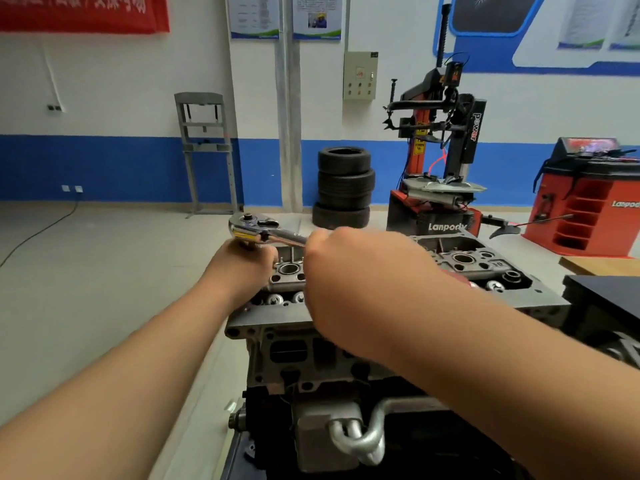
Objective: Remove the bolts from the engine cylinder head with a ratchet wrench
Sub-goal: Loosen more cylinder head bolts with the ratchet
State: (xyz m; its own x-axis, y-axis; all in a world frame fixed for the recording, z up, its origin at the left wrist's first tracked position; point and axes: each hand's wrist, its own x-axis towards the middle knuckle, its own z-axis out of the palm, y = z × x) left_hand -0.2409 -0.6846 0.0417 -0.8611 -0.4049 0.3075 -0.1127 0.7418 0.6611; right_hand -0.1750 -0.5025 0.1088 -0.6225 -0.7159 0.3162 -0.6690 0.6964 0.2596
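Observation:
The grey engine cylinder head [485, 268] sits on top of an engine block in the middle of the view. A chrome ratchet wrench [258, 228] hovers over its far left corner, head to the left and handle pointing right. My right hand [353, 282] grips the handle, fingers curled round it. My left hand [247, 265] is below the ratchet head, fingers curled round the socket or extension under it; that part is mostly hidden. The bolt beneath cannot be seen.
A dark tray or board [609, 296] lies to the right of the engine. Behind stand a stack of tyres [344, 187], a red and black tyre changer [440, 161], a red wheel balancer [588, 202] and a grey press frame [206, 150].

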